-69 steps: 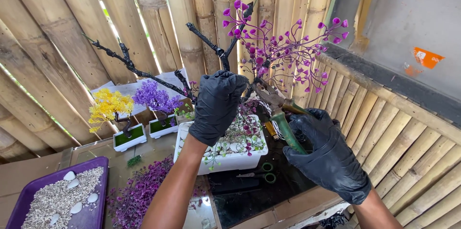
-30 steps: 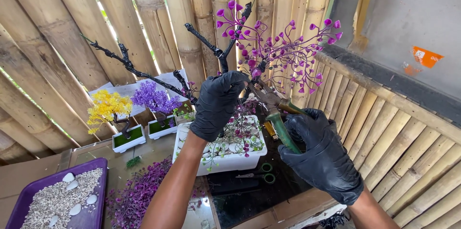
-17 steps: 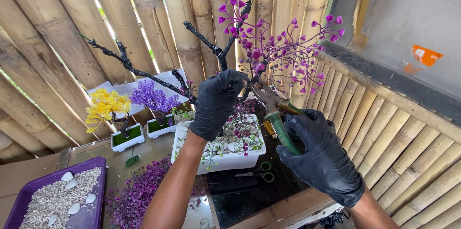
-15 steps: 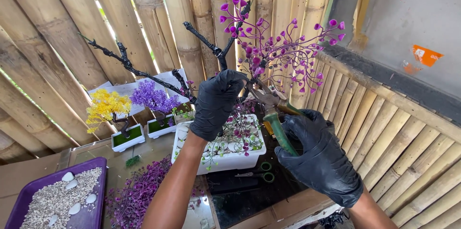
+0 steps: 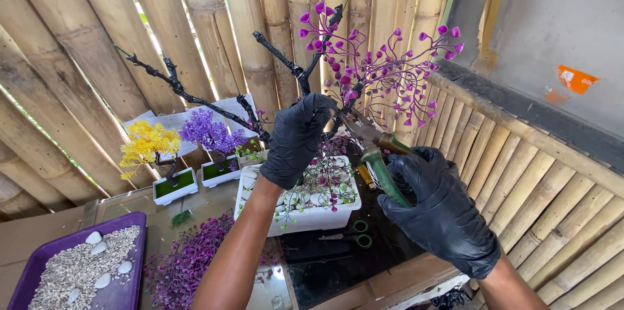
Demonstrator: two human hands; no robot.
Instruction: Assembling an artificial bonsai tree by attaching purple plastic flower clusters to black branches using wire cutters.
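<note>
Head view: your left hand grips the trunk of the craft tree standing in its white pot on the tabletop, while your right hand is closed on green-handled pliers at the purple twigs. Only the right branches carry blossoms; the long left branch is bare, so I judge the work well short of done.

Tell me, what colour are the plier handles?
Green; the pliers sit in the right hand, head view.
</note>
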